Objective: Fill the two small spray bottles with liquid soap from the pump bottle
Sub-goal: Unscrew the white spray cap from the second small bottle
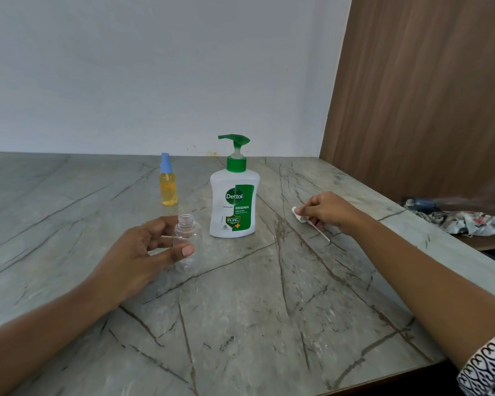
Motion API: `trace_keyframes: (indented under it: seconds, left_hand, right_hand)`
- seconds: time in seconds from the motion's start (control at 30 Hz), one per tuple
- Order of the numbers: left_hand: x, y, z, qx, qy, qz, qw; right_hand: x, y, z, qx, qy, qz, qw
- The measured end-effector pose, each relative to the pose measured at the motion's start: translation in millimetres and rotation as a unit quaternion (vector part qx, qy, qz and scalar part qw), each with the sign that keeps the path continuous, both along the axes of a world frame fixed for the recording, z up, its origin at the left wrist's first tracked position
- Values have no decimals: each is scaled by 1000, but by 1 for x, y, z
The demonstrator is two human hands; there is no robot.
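Note:
A white pump bottle (235,202) with a green pump and green label stands upright mid-table. Behind and to its left stands a small spray bottle (168,184) holding orange-yellow liquid, its blue cap on. My left hand (143,252) grips a second small clear bottle (187,241), empty and uncapped, upright in front of the pump bottle's left side. To the right, my right hand (325,211) pinches a white spray head (299,215) whose thin dip tube lies slanting on the table.
The grey marbled table (255,310) ends at a white wall behind and a wooden panel (426,95) on the right. A crumpled floral cloth (457,221) lies on a lower surface past the table's right edge.

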State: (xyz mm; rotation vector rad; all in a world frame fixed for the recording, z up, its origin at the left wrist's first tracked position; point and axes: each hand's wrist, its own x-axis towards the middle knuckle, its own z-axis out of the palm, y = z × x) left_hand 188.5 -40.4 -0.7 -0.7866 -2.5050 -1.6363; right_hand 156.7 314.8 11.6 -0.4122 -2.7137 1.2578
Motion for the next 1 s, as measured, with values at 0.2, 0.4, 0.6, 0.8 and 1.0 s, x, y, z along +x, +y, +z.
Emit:
trace_keyframes:
  seconds: [0.2, 0.4, 0.6, 0.8, 1.0]
  left_hand:
    - [1, 0, 0, 1, 2, 6, 1000]
    - [-1, -1, -1, 1, -5, 3, 1000]
    - [-2, -1, -2, -4, -4, 6, 1000]
    - [-3, 1, 6, -10, 15, 27, 999]
    - [-8, -8, 20, 28, 11, 38, 999]
  right_hand:
    - [-3, -27, 6, -56, -35, -4, 998]
    - [0, -24, 11, -123, -70, -43, 989]
    - [6, -15, 11, -119, -76, -91, 986]
    - [8, -14, 26, -1, 134, -77, 988]
    - [4, -17, 35, -53, 113, -53, 991]
